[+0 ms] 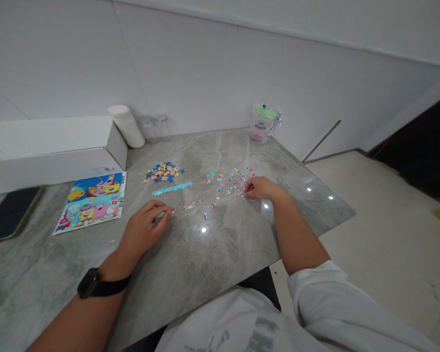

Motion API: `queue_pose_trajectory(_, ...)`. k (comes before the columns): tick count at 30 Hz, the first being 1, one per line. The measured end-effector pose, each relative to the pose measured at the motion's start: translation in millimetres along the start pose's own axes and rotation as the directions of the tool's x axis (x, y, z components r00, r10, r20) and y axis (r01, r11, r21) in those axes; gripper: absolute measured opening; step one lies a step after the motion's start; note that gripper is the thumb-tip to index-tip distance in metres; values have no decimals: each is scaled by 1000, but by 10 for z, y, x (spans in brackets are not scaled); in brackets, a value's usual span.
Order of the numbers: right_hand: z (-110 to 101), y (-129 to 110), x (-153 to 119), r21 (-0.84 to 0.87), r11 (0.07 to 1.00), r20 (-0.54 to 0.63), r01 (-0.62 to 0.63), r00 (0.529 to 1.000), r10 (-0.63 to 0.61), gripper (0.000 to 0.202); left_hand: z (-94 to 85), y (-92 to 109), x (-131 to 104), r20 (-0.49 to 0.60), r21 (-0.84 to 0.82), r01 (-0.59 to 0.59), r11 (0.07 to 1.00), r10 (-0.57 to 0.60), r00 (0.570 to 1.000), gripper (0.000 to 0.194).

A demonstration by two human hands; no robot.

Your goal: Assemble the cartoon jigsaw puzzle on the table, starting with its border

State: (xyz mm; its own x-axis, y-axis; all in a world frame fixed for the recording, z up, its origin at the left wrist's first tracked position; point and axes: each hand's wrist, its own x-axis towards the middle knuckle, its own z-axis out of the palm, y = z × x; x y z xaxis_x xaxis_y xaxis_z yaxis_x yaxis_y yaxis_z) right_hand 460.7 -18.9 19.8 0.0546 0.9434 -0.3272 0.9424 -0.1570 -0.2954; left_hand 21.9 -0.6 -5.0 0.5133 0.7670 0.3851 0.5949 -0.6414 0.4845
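My left hand (146, 227) rests low over the table with thumb and fingers closed on a small jigsaw piece (172, 211), mostly hidden beneath them. Just right of it lie a short joined bit of jigsaw (189, 206) and a few loose pieces, one of them a blue-and-red piece (205, 215). Above is a joined light-blue jigsaw strip (172, 189). My right hand (258, 187) is pinched at the right edge of the scattered jigsaw pieces (229, 185); whatever is between its fingertips is too small to make out.
A heap of jigsaw pieces (163, 172) lies at the back. To the left are a cartoon picture sheet (95, 203), a phone (11, 212) and a white box (47, 146). A white bottle (127, 127), glass jars (154, 128) and a plastic bag (264, 124) stand along the wall.
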Motion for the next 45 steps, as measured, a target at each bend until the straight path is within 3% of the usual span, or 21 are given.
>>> queue_pose_trajectory(3, 18, -11, -18, 21, 1000, 49, 16, 999, -17, 10, -26, 13, 12, -26, -10, 6, 1000, -6, 1000, 38)
queue_pose_trajectory(11, -10, -68, -57, 69, 987, 44, 147, 988, -150, 10, -26, 42, 19, -32, -37, 9, 999, -10, 999, 35)
queue_pose_trajectory(14, -55, -78, -88, 228, 955, 81, 189, 974, -212, 11, -11, 54, 23, -14, -66, -3, 998, 2, 1000, 33)
queue_pose_trajectory(17, -127, -141, -123, 437, 872, 94, 222, 953, -289, 25, 25, 87, 18, 1, -98, -25, 995, 26, 1000, 29)
queue_pose_trajectory(22, -325, -486, -126, 550, 785, 28, 287, 932, -360, 39, 32, 193, 14, -65, -151, -7, 988, -2, 998, 27)
queue_pose_trajectory(26, -550, -901, -82, 460, 808, -38, 369, 917, -397, 35, -122, 270, 140, -114, -206, 60, 977, -85, 990, 44)
queue_pose_trajectory(30, -652, -1289, 5, 298, 838, -142, 457, 889, -435, 19, -206, 266, 328, -133, -154, 28, 988, -49, 990, 45)
queue_pose_trajectory(35, -393, -1558, 202, 206, 856, -144, 475, 880, -453, 8, 34, 195, 305, -187, -60, 53, 997, -63, 980, 39)
queue_pose_trajectory(40, -29, -1554, 431, 153, 880, -33, 449, 893, -450, 10, 195, 154, 140, -19, 96, -31, 995, 33, 999, 34)
queue_pose_trajectory(45, 155, -1518, 552, 152, 903, 93, 403, 903, -419, 13, 222, 192, 140, 103, 118, -128, 985, 116, 988, 31)
